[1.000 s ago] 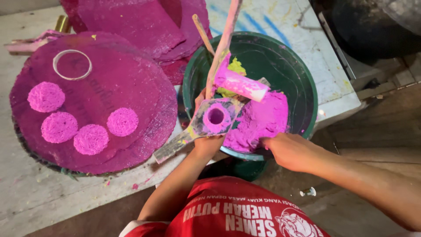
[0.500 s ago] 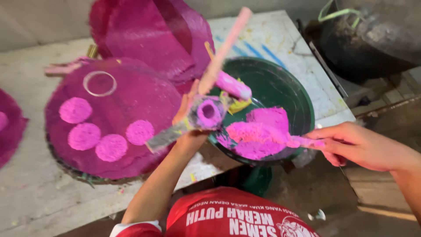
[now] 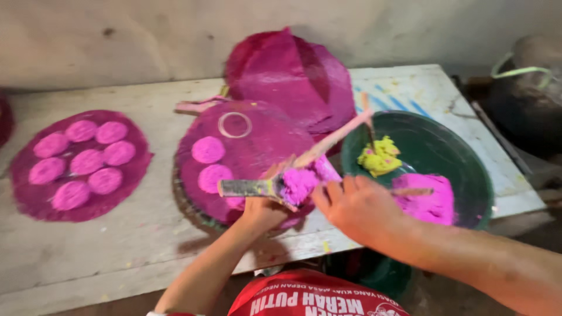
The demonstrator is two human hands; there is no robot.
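Observation:
My left hand (image 3: 262, 212) grips a metal ring mould (image 3: 249, 188) by its flat handle, over the near edge of a round magenta mat (image 3: 263, 140). A lump of pink dough (image 3: 298, 184) fills the mould. My right hand (image 3: 358, 208) lies just right of it, fingers stretched out and touching the dough, nothing gripped. A long pink-stained stick (image 3: 333, 138) slants from the mould up to the green basin (image 3: 468, 146). Two pink dough discs (image 3: 208, 150) and a thin ring (image 3: 235, 124) lie on the mat.
The basin holds pink dough (image 3: 434, 202) and a yellow lump (image 3: 378, 157). A second magenta mat (image 3: 137, 158) at the left carries several pink discs. More mats (image 3: 287, 73) lean against the wall at the back. A dark pot (image 3: 527, 93) stands at the right, off the worn white table (image 3: 88, 251).
My right hand came from the right side of the basin over to the mould, which is now heaped with pink dough. My left hand lowered the mould towards the mat's near edge.

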